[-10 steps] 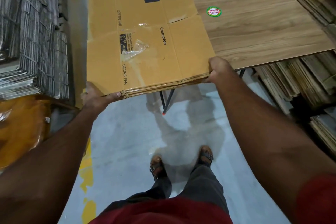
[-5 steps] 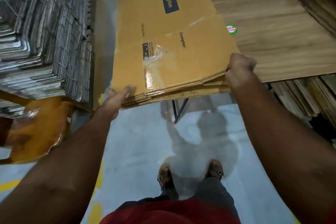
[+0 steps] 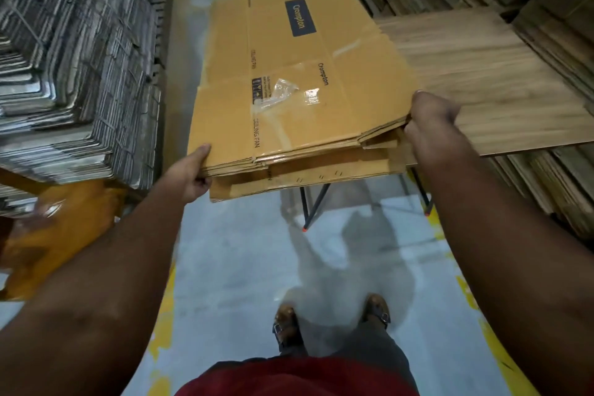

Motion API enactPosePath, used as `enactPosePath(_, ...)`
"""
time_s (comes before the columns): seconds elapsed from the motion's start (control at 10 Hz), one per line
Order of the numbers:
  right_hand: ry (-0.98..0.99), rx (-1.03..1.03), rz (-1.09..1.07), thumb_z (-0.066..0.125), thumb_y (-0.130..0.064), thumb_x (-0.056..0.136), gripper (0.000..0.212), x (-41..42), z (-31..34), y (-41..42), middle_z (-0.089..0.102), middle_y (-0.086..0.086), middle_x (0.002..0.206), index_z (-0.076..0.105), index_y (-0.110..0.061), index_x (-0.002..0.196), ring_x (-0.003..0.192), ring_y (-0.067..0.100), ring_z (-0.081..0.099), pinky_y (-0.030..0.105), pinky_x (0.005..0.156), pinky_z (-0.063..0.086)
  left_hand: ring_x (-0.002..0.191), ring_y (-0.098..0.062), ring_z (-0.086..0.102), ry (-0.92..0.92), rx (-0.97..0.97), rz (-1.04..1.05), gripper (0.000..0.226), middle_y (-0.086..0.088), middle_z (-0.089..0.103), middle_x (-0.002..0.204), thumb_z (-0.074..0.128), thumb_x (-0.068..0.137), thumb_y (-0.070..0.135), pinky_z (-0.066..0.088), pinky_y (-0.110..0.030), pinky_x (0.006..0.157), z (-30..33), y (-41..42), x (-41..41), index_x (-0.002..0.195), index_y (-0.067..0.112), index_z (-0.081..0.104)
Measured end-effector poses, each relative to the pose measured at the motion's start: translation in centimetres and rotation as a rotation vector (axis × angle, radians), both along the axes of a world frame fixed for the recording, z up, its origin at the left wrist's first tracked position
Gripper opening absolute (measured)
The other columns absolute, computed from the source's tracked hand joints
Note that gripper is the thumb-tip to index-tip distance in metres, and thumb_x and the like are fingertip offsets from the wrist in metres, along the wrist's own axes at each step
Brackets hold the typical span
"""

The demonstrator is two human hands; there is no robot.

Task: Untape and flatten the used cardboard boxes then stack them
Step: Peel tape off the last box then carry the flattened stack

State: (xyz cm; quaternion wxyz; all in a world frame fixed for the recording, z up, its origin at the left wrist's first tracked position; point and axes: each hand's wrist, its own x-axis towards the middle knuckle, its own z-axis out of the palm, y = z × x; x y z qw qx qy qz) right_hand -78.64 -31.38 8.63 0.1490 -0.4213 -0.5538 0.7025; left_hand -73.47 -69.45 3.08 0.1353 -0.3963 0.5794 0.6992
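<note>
1. Two hands on the flattened boxes [image 3: 289,100]: left hand [image 3: 189,175] fingers curled round the near left corner.
2. Right hand [image 3: 430,120] grips the near right corner.
3. Stack overhangs the tabletop [image 3: 498,80].

The top flat box [image 3: 299,90] that I hold says "Crompton" in light letters on a dark blue patch [image 3: 300,18], far from my fingers. "Crompton" is there again in small dark letters, nearer my right hand [image 3: 430,125]. "CEILING FAN" runs along the fold closer to my left hand [image 3: 189,175].
</note>
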Motion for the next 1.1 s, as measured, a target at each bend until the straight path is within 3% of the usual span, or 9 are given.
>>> enactPosePath(0.1, 0.008, -0.045, 0.121, 0.052, -0.014, 0.095, 0.011, 0.2, 0.3, 0.9, 0.059, -0.002, 0.101, 0.049, -0.023, 0.09, 0.088, 0.015, 0.063, 0.036, 0.09, 0.056, 0.081, -0.015, 0.062, 0.067, 0.132, 0.033, 0.018, -0.002, 0.071, 0.077, 0.066, 0.091, 0.035, 0.052, -0.028, 0.07, 1.2, -0.4, -1.1, 0.091, 0.017, 0.06)
enactPosePath(0.2, -0.134, -0.053, 0.036, 0.053, -0.015, 0.091, 0.03, -1.7, -3.0, 4.0, 0.057, 0.002, 0.119, 0.052, -0.014, 0.121, 0.108, 0.023, 0.06, 0.04, 0.095, 0.052, 0.087, -0.018, 0.063, 0.085, 0.157, 0.02, 0.016, -0.006, 0.07, 0.087, 0.061, 0.095, 0.031, 0.053, -0.036, 0.082, 2.9, -0.3, -1.9, 0.095, 0.015, 0.059)
enactPosePath(0.3, -0.23, -0.131, 0.035, 0.06, -0.026, 0.089, 0.013, -1.4, -3.2, 3.5, 0.067, -0.003, 0.106, 0.058, -0.018, 0.099, 0.082, 0.015, 0.063, 0.027, 0.065, 0.051, 0.087, -0.019, 0.062, 0.061, 0.127, -0.023, 0.02, -0.006, 0.063, 0.096, 0.056, 0.098, 0.032, 0.05, -0.037, 0.09, 3.9, -0.5, -2.7, 0.096, 0.012, 0.057)
enactPosePath(0.4, -0.27, -0.249, 0.151, 0.065, -0.029, 0.092, 0.01, -0.2, -2.5, 2.9, 0.062, -0.005, 0.093, 0.061, -0.021, 0.095, 0.08, 0.014, 0.057, 0.027, 0.055, 0.045, 0.082, -0.016, 0.063, 0.062, 0.058, -0.039, 0.02, -0.003, 0.065, 0.096, 0.054, 0.099, 0.034, 0.055, -0.032, 0.083, 4.3, -0.5, -3.2, 0.096, 0.015, 0.057)
enactPosePath(0.5, -0.3, -0.274, 0.232, 0.068, -0.032, 0.091, 0.016, -0.7, -3.1, 4.0, 0.058, -0.001, 0.097, 0.059, -0.019, 0.094, 0.082, 0.015, 0.053, 0.027, 0.062, 0.05, 0.076, -0.013, 0.061, 0.073, -0.008, -0.033, 0.022, 0.001, 0.063, 0.088, 0.052, 0.1, 0.037, 0.052, -0.026, 0.06, 4.2, -0.3, -3.2, 0.09, 0.018, 0.056)
enactPosePath(0.8, -0.415, 0.179, 0.534, 0.051, -0.035, 0.094, 0.022, -1.5, -1.9, 3.7, 0.049, 0.001, 0.078, 0.05, -0.02, 0.077, 0.066, 0.015, 0.045, 0.029, 0.062, 0.041, 0.077, -0.016, 0.059, 0.04, -0.133, -0.166, 0.016, -0.004, 0.062, 0.088, 0.053, 0.1, 0.029, 0.05, -0.03, 0.071, 3.5, -2.0, -3.6, 0.098, 0.014, 0.056)
enactPosePath(0.9, -0.4, 0.332, 0.611, 0.054, -0.022, 0.068, 0.01, -2.3, -2.7, 2.5, 0.054, 0.009, 0.068, 0.057, -0.014, 0.073, 0.065, 0.026, 0.054, 0.032, 0.065, 0.049, 0.059, -0.013, 0.062, 0.02, -0.217, -0.237, 0.014, -0.004, 0.065, 0.074, 0.051, 0.099, 0.023, 0.052, -0.028, 0.055, 3.2, -0.5, -3.6, 0.091, 0.014, 0.056)
enactPosePath(1.0, -0.394, 0.422, 0.653, 0.06, -0.027, 0.083, 0.015, -2.1, -4.2, 0.7, 0.059, 0.01, 0.081, 0.056, -0.014, 0.089, 0.067, 0.023, 0.057, 0.035, 0.069, 0.052, 0.077, -0.022, 0.067, 0.038, -0.289, -0.256, 0.026, -0.01, 0.068, 0.097, 0.056, 0.095, 0.032, 0.055, -0.034, 0.066, 2.0, -0.2, -4.0, 0.108, 0.009, 0.06)
enactPosePath(1.1, -0.333, 0.44, 0.677, 0.059, -0.037, 0.094, 0.02, -2.0, -4.8, 0.8, 0.06, 0.006, 0.092, 0.051, -0.025, 0.108, 0.075, 0.021, 0.058, 0.033, 0.066, 0.051, 0.076, -0.021, 0.062, 0.052, -0.298, -0.225, 0.034, -0.009, 0.065, 0.093, 0.05, 0.1, 0.038, 0.052, -0.034, 0.07, 2.6, -0.2, -4.3, 0.112, 0.007, 0.06)
